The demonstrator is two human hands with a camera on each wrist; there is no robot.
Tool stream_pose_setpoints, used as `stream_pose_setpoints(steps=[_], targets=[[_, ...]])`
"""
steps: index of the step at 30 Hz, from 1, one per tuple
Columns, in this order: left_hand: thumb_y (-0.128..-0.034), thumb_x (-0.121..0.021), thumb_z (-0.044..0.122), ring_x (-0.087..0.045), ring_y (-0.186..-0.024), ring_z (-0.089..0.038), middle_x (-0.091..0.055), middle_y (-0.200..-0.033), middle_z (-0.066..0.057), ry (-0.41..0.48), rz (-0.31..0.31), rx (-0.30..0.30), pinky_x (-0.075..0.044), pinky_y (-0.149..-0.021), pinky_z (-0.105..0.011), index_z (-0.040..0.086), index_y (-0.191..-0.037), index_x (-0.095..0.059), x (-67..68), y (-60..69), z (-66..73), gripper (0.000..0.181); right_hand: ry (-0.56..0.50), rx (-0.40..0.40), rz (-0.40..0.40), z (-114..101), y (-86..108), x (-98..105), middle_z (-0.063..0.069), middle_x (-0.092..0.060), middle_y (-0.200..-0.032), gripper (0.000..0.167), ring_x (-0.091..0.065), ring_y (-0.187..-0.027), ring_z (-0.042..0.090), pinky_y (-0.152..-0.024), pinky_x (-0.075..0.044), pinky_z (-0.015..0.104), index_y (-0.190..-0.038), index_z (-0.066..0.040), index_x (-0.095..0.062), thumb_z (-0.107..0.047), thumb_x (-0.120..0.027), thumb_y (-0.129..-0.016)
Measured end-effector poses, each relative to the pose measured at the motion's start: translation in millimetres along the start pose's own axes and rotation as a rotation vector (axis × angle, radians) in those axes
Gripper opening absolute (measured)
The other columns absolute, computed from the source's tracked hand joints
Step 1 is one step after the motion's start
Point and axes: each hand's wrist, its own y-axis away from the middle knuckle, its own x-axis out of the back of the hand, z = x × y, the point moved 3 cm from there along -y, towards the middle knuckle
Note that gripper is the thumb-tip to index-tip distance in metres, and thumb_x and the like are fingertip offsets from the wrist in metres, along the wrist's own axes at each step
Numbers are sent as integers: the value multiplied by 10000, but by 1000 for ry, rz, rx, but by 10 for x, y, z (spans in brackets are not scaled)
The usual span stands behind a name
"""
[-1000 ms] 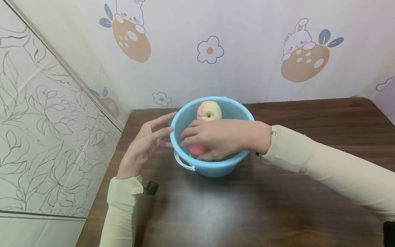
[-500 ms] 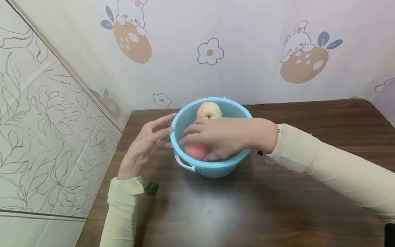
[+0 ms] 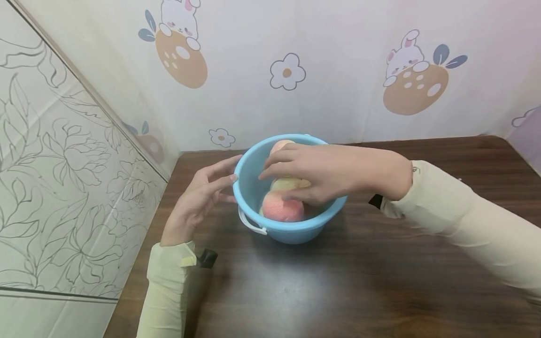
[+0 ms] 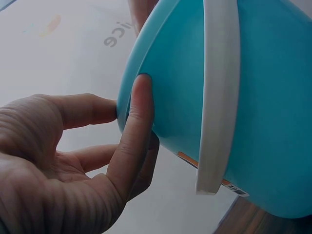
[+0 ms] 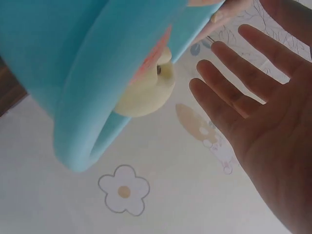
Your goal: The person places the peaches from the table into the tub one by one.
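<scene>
A light blue bucket (image 3: 291,234) stands on the table with several peaches inside. At its front lies a pink-red peach (image 3: 282,210), with a pale yellow one (image 3: 284,183) behind it. Another peach (image 3: 281,145) at the back is mostly covered by my right hand (image 3: 329,171). That hand is over the bucket's mouth; in the right wrist view its palm is bare and its fingers are extended, apart from the fruit. My left hand (image 3: 198,199) holds the bucket's left rim, and the left wrist view shows its fingers (image 4: 139,112) against the outer wall beneath the lip.
The bucket's white handle (image 3: 252,224) hangs down its left front side. A dark brown wooden table (image 3: 270,295) lies beneath. Behind stands a wall (image 3: 338,94) printed with rabbits and flowers, and a flower-patterned panel (image 3: 72,178) is at the left.
My right hand has risen out of the bucket and shifted right, off the pink-red peach, which now shows more fully. My left hand stays on the rim.
</scene>
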Motion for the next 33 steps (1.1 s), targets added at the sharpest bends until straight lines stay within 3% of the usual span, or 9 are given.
stream_pose_setpoints(steps=[3,7,10,15,23,28,33], targets=[[-997,-642,85,-724,-1039,-195,-608,-1400,-101,-7,7,4,-659,-767,-412,129,-1520,-541,0,8,3,534,-18,-9,7,20,37,7,-103,-612,-1359,413,-469,-1367,144,-1135,-445,375,-1395,-207,-647,-253,-681,-987],[-996,-647,96,-718,-1050,-203,-618,-1386,-102,-20,15,8,-659,-760,-402,131,-1518,-544,7,13,0,534,-9,-36,-65,33,61,-56,-109,-606,-1380,437,-487,-1354,171,-1094,-466,398,-1399,-269,-640,-265,-716,-968],[-999,-647,101,-715,-1072,-203,-615,-1400,-99,-27,20,8,-659,-761,-400,132,-1519,-543,18,14,-4,532,16,-9,-94,7,42,-115,-100,-632,-1323,454,-508,-1281,191,-1058,-449,403,-1378,-281,-648,-238,-758,-940],[-1007,-645,107,-717,-1084,-201,-601,-1434,-109,-30,29,11,-659,-768,-403,141,-1515,-549,32,19,-4,519,14,21,-58,-18,-11,-128,-110,-636,-1190,399,-545,-1091,132,-960,-471,316,-1341,-256,-672,-195,-750,-954],[-1009,-640,103,-723,-1075,-193,-609,-1424,-102,-19,29,15,-658,-781,-411,139,-1513,-551,41,24,-12,513,-42,44,-9,-26,-124,-135,-65,-685,-1175,291,-616,-1078,123,-941,-549,328,-1245,-244,-732,-111,-697,-989],[-1006,-640,109,-716,-1089,-196,-611,-1413,-96,-22,22,17,-657,-795,-427,145,-1515,-550,30,21,-15,518,-48,20,-87,-51,-212,-155,-73,-671,-1191,364,-587,-1094,115,-966,-522,348,-1273,-279,-719,-64,-655,-987],[-1009,-641,126,-708,-1130,-211,-586,-1465,-109,-30,5,18,-655,-810,-429,150,-1521,-542,6,12,5,523,-114,-22,-204,-66,-246,-188,-100,-614,-1331,441,-541,-1195,117,-1005,-506,366,-1383,-311,-638,-166,-684,-970]])
